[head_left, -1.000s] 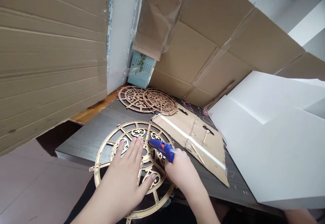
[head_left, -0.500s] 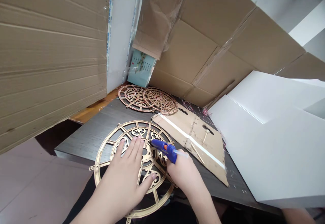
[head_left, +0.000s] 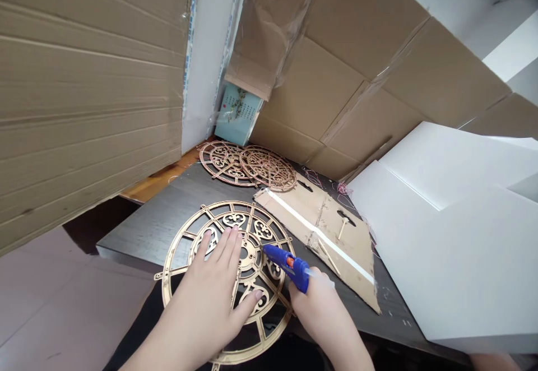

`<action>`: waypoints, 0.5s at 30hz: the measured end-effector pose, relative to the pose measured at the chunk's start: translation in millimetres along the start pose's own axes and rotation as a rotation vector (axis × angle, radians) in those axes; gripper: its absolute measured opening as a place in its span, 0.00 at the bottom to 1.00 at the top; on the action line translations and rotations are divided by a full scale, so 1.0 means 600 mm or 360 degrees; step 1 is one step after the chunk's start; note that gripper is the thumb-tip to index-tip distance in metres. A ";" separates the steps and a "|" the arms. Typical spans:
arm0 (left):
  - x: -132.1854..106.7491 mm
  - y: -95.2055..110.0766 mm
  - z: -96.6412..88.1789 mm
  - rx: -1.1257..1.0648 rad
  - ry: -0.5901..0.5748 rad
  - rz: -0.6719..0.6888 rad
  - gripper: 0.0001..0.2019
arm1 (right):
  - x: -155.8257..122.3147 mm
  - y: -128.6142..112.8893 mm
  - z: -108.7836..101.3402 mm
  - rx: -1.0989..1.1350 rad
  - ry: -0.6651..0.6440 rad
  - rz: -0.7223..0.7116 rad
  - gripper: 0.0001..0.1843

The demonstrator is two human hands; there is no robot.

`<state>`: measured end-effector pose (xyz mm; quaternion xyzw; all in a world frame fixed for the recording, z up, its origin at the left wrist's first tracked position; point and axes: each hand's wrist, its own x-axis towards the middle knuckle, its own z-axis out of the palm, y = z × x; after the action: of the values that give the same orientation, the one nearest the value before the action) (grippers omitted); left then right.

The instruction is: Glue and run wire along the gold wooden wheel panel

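Observation:
A round, gold-coloured openwork disc with scroll ornaments lies on the dark table, its near part jutting past the edge. Flat on its left half rests my left hand, fingers stretched out and thumb apart. My right hand is wrapped round a blue hot glue gun with a clear glue stick at its rear. The gun's nozzle points at the ring around the disc's centre, close to it; whether it touches I cannot tell.
Two similar reddish discs overlap at the back. A flat cardboard piece with a white strip and small sticks lies on the right. Pink thread lies behind it. A light-blue box, cardboard walls and a white box border the table.
The glue gun in my right hand has moved right and slightly nearer to me along the disc's inner ring. My left hand stays flat on the disc. The view has shifted slightly.

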<state>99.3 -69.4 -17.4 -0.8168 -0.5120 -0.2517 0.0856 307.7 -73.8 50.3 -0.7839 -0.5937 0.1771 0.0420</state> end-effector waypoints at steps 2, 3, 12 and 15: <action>-0.001 0.003 -0.001 -0.0006 0.0009 0.0012 0.42 | -0.005 0.001 0.004 -0.0030 0.0008 0.0041 0.14; 0.000 0.004 -0.001 -0.0006 0.0018 0.0009 0.42 | -0.006 0.001 0.005 -0.0056 0.0010 0.0051 0.13; 0.004 0.007 -0.002 0.0010 0.0101 0.0072 0.42 | -0.008 0.007 0.007 -0.0096 0.0021 0.0108 0.12; 0.003 0.008 0.000 -0.0009 0.0070 0.0063 0.42 | -0.010 0.010 0.008 -0.0105 0.0014 0.0136 0.12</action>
<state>104.3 -70.1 -16.2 -0.8213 -0.4930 -0.2692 0.0996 310.5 -82.0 45.5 -0.8103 -0.5649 0.1556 0.0110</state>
